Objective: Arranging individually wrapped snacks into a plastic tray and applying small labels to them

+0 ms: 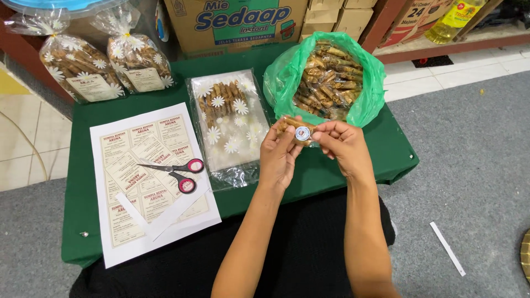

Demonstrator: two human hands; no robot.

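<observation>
Tape roll (302, 133), small, round, blue-and-white centre, held up between both hands above the near right part of the green table (331, 165). Left hand (279, 152) grips it from the left, fingers curled round its edge, thumb on top. Right hand (342, 144) pinches it from the right with thumb and fingertips closed. A few brown rolled snack sticks (290, 122) sit against the left fingers just behind the roll; cannot tell exactly which fingers clamp them.

Just beyond the hands, green plastic bag (364, 105), open mouth, full of the same brown rolled snacks (328, 80). Left of the hands, clear daisy-print bag (229, 129) lying flat, partly filled with snack sticks at its far end. Further left, white label sheet (146, 182) with printed labels, scissors (176, 171) with pink-and-black handles lying on it, blades pointing left, and a cut paper strip (135, 215) at the near side. Far left edge of the table: two filled daisy-print bags (105, 66), tied, labelled, standing side by side. Cardboard boxes (237, 22) behind the table. Paper strip (447, 248) on the grey floor, right, well apart from the table. Yellow oil bottle (455, 16) on the far right shelf.
</observation>
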